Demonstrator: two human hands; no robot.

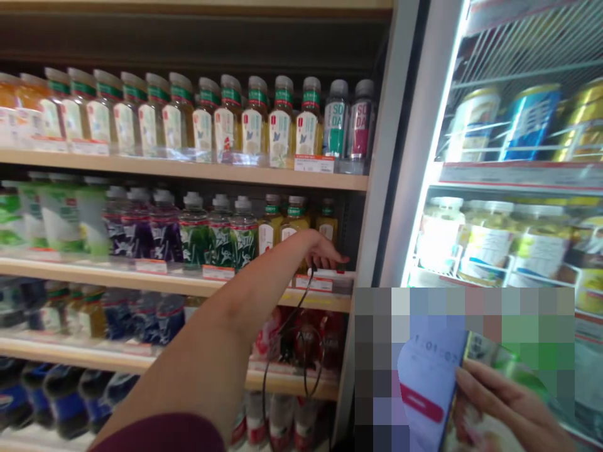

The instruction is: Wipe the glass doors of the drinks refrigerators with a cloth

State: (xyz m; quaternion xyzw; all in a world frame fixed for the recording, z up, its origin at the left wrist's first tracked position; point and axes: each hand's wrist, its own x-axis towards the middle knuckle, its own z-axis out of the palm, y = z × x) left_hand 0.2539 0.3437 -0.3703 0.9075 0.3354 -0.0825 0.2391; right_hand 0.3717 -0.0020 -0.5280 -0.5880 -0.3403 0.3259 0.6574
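My left arm, in a maroon sleeve, reaches to the second shelf down. There my left hand (pixel 326 250) is in front of tea bottles with green caps (pixel 294 216), palm down, fingers apart and pointing right. Just below it a white strip (pixel 325 274) lies along the shelf edge; whether the fingers touch it I cannot tell. A black cable (pixel 291 314) hangs from near the wrist in loops. At the lower right my right hand (pixel 513 402) grips a phone (pixel 426 383) with a lit screen and a red button. A colourful printed surface (pixel 485 376) shows beside the phone's edge.
Shelves (pixel 188 162) of bottled drinks fill the left, with price tags (pixel 313 164) along the edges. A grey upright (pixel 391 125) divides them from a lit cooler with wire racks (pixel 509 56), cans (pixel 530 122) and bottles (pixel 487 238). A pixelated patch covers the lower right.
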